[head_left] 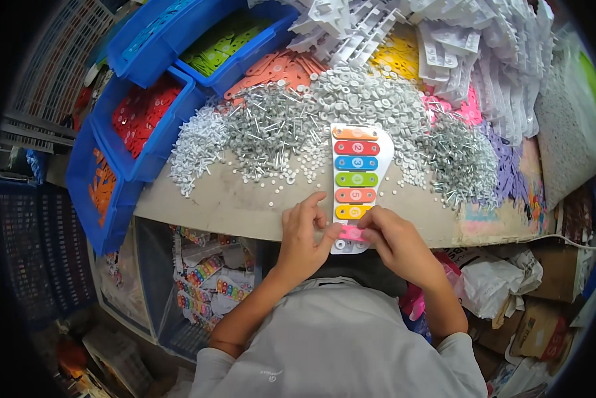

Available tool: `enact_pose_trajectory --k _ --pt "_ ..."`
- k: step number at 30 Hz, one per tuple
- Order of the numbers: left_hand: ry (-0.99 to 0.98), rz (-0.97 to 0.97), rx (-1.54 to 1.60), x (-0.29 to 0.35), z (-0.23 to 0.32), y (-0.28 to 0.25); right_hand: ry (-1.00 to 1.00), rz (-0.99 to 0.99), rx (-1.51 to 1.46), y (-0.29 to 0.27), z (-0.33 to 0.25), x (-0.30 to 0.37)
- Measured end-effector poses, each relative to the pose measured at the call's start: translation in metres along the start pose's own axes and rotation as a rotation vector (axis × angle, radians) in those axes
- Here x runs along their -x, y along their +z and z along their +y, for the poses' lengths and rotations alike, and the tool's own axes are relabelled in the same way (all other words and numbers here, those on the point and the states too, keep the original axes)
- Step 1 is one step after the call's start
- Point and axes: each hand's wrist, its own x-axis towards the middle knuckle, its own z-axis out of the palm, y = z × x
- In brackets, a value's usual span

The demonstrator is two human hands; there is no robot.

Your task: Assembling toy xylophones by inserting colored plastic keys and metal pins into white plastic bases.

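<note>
A white toy xylophone base lies at the table's near edge, its lower end overhanging. Orange, red, blue, green, coral and yellow bars run down it, with a pink bar lowest. My left hand rests its thumb on the pink bar's left end; its index finger is spread away from the thumb. At the bar's right end, my right hand has thumb and fingers closed together. Whether a small pin is also between them is hidden. Below the pink bar, white washers sit on the base.
Behind the base spread heaps of metal pins, white washers and more pins. Blue bins of coloured bars stand left. White bases pile up at the back right. A crate of finished-looking xylophones sits below the table.
</note>
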Motion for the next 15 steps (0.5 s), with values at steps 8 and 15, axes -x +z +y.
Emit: enact_pose_trajectory --k 8,15 --pt "-0.019 -0.033 -0.051 -0.004 0.002 0.005 0.008 0.104 0.139 0.005 0.009 -0.003" --pt "-0.02 -0.078 -0.038 -0.003 -0.003 0.004 0.167 0.254 0.02 0.004 0.037 0.012"
